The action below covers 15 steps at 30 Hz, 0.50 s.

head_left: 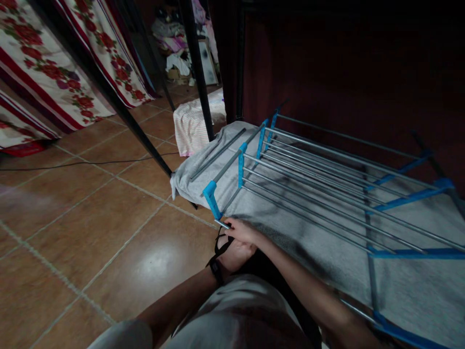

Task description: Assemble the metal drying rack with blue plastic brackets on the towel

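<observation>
A metal drying rack (327, 194) with grey rods and blue plastic joints stands in front of me, and a grey cloth (417, 291) lies spread beneath its rods. My right hand (244, 231) is at the rack's near corner, with its fingers closed round the end of the front rod (223, 224). Just below it, my left hand (234, 255), with a dark watch at the wrist, is closed on a black strappy garment (220, 245). Most of that garment hangs hidden between my arms.
Brown tiled floor (90, 232) stretches to the left, with a thin black cable across it. A black slanted pole (119, 106) and an upright pole (198, 72) stand near the rack's far corner. Behind them are a pale striped bundle (191, 126), floral cloth (54, 68) and piled clutter.
</observation>
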Each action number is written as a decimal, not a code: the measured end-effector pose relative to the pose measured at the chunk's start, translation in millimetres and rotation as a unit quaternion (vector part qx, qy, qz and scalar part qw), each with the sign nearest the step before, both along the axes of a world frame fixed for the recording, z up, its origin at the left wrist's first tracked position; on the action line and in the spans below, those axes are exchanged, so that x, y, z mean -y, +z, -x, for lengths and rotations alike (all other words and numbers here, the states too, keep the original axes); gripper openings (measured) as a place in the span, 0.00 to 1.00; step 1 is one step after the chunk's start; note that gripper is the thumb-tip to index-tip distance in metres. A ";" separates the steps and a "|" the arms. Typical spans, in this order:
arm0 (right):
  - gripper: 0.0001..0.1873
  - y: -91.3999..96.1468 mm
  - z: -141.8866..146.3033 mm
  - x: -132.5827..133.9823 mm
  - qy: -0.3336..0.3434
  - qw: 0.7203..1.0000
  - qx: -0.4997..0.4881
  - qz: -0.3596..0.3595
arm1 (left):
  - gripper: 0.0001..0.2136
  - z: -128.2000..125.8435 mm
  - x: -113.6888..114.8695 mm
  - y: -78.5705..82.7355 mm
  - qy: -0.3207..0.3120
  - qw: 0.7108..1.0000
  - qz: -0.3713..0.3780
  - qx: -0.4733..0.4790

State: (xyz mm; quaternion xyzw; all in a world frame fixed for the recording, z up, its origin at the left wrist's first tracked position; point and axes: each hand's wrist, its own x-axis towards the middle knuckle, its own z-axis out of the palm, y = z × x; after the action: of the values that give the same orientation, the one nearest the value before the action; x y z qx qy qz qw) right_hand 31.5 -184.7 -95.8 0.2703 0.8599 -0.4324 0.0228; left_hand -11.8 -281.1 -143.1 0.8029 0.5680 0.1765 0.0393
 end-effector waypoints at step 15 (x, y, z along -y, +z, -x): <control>0.27 -15.1 5.0 9.8 0.022 1.000 -0.014 0.017 | 0.13 99.5 24.2 17.7 0.326 0.817 -0.039 0.474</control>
State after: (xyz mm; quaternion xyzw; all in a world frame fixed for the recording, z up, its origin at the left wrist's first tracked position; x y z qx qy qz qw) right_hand 26.6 -194.6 -111.0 0.2447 0.8587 -0.4497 0.0247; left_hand -111.3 -305.3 -125.4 0.3885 0.7002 0.5600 0.2123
